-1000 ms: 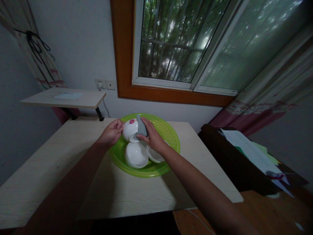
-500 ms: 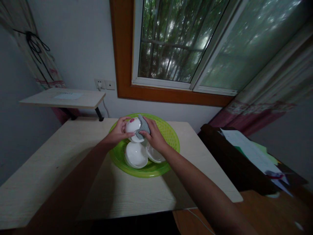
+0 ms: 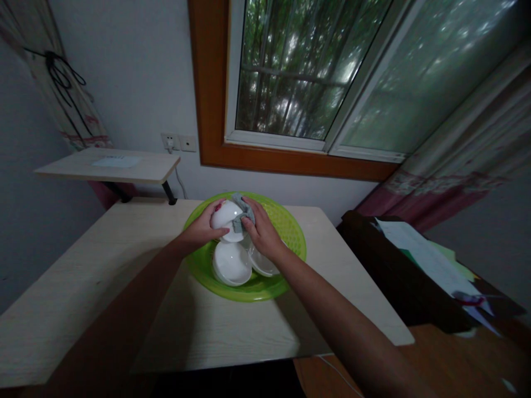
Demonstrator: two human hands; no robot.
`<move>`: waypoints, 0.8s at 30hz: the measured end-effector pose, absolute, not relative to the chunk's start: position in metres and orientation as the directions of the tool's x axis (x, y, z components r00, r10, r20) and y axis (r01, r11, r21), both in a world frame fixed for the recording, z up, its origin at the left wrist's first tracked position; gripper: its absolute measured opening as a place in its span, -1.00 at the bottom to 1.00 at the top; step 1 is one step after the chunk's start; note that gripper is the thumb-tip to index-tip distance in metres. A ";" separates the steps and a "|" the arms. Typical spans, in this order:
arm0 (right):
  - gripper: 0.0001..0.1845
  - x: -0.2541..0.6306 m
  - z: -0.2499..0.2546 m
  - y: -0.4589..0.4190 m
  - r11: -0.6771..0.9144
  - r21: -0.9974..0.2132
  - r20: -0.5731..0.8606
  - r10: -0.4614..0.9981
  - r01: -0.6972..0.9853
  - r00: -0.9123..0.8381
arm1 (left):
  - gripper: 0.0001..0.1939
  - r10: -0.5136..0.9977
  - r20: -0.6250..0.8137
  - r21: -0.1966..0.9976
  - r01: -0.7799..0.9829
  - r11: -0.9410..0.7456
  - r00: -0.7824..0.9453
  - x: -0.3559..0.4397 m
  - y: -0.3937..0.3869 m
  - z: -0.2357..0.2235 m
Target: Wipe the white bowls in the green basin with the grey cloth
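My left hand (image 3: 204, 226) is closed around the left side of a white bowl (image 3: 226, 217) with a red flower pattern, tilted so its outside faces up. Against the bowl's right side, my right hand (image 3: 261, 228) grips a grey cloth (image 3: 242, 216) and presses it to the surface. Both hands are above a round green plastic basket (image 3: 244, 294). In the basket, a second white bowl (image 3: 233, 263) lies just below the held one. Another white bowl (image 3: 263, 262) sits to its right, partly hidden by my right wrist.
The basket stands on a light wooden table (image 3: 224, 337). A small raised shelf (image 3: 149, 167) with a paper on it stands at the back left. Behind are the wall and window (image 3: 298, 72). To the right, papers (image 3: 423, 254) lie on a dark brown surface.
The held bowl has turned in my left hand, its red flower moving left and up. My right hand has shifted slightly with the cloth, which is more bunched. The other bowls stay put.
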State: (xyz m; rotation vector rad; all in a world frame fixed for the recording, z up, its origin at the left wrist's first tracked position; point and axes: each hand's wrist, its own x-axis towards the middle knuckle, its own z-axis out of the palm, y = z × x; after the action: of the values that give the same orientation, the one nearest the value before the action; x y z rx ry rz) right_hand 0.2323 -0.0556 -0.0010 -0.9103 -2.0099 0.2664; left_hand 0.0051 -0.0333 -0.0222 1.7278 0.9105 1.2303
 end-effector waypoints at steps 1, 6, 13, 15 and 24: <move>-0.41 0.233 -0.001 -0.055 0.691 -0.522 0.642 0.704 0.500 -0.303 | 0.00 0.893 0.367 0.910 0.101 -0.403 0.260 0.005 -0.033 -0.021; -0.44 0.236 -0.006 -0.051 0.651 -0.553 0.649 0.728 0.520 -0.221 | 0.01 0.913 0.333 0.924 0.110 -0.365 0.234 0.004 -0.035 -0.018; -0.55 0.237 -0.002 -0.051 0.667 -0.388 0.703 0.660 0.636 -0.264 | 0.00 0.913 0.337 0.920 0.127 -0.371 0.229 0.002 -0.032 -0.022; -0.53 0.235 0.001 -0.055 0.705 -0.352 0.703 0.633 0.616 -0.323 | -0.01 0.914 0.337 0.919 0.130 -0.372 0.226 0.002 -0.031 -0.024; -0.40 0.223 0.006 -0.070 0.860 -0.115 0.606 0.457 0.497 -0.651 | -0.06 0.899 0.356 0.911 0.121 -0.395 0.255 0.006 -0.031 -0.023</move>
State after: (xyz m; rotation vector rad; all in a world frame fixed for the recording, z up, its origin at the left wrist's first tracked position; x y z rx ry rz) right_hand 0.2233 -0.0700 0.0063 -0.6889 -2.3813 -0.0801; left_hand 0.0058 -0.0313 -0.0234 1.7216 0.9449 1.2184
